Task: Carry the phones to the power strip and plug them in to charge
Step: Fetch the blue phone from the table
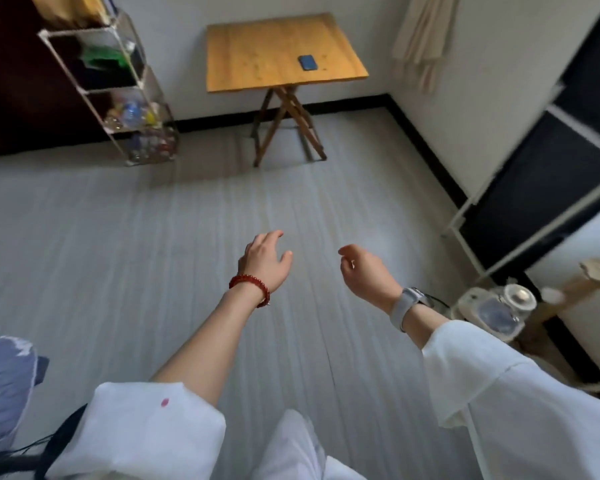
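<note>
Facing a folding wooden table at 12 o'clock, across bare grey floor (153,254). One dark blue phone (307,62) flat on the tabletop (257,57), toward its 3 o'clock edge, well apart from both hands. Left hand (265,261), red bead bracelet (249,288) at wrist, fingers loosely spread, holding nothing. Right hand (362,271), grey watch (407,304) at wrist, fingers loosely curled, also holding nothing. Both raised forward, probably readied for the pickup. Power strip not in view. Clear shelf unit (132,98) at 10 o'clock. Judged stage: approach, fetch not yet begun.
</note>
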Demonstrator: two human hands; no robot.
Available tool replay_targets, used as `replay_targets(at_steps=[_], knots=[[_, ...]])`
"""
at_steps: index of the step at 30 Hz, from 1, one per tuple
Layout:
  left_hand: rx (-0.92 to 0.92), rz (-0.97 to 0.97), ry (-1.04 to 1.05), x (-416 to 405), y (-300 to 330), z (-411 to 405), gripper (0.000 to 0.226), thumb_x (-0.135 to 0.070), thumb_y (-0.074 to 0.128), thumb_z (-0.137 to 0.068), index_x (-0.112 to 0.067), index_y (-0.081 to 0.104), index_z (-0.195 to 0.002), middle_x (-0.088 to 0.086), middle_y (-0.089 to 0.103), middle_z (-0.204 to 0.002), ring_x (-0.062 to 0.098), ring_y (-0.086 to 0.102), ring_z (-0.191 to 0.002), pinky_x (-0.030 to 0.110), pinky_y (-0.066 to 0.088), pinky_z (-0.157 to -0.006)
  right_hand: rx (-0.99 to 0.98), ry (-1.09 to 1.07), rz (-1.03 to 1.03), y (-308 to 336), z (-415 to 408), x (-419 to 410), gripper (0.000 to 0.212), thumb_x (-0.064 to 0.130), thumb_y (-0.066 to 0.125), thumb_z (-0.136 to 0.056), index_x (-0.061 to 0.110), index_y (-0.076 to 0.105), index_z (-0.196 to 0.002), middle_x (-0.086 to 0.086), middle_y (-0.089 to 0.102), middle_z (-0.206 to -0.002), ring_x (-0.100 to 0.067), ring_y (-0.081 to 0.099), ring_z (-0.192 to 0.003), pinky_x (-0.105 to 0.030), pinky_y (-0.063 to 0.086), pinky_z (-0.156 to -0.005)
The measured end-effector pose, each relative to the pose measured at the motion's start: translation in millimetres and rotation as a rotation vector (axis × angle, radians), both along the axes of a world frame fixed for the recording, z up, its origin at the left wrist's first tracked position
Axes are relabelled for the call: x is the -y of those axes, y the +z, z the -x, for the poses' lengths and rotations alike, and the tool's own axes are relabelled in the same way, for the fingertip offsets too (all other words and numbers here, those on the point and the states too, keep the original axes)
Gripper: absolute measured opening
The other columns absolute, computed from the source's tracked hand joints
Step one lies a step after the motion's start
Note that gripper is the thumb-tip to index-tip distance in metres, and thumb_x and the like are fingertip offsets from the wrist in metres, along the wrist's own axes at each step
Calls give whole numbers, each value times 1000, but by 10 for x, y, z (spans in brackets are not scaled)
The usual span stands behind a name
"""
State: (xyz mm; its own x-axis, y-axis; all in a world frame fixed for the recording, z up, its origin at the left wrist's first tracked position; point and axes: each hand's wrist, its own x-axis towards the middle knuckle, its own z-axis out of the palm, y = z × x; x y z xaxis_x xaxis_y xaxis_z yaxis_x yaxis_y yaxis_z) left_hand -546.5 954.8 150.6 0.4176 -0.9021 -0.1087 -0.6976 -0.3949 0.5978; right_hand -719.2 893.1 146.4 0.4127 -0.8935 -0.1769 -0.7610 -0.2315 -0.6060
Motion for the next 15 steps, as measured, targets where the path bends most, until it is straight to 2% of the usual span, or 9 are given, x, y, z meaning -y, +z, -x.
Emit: replay_targets(at_steps=[8,15], knots=[[-56,-10,54,1477,-256,-1401,46,-27,47,-88,-16,39,-132,10,42,-138,28,41,-126,38,36,-102,-54,99,-7,-245,-1463,1625,34,13,38,-91,7,54,-121,-18,60,-123,-34,56,-111,-38,46,-93],[-51,16,34,3131,57,-2656,46,-30,45,-89,-19,38,-132,6,40,-139,26,40,-126,39,38,-100,-48,52,-10,69,-2626,3186,35,15,36,-92,7,52,-122,-17,59,-125,-33,55,-113,-38,45,-96]])
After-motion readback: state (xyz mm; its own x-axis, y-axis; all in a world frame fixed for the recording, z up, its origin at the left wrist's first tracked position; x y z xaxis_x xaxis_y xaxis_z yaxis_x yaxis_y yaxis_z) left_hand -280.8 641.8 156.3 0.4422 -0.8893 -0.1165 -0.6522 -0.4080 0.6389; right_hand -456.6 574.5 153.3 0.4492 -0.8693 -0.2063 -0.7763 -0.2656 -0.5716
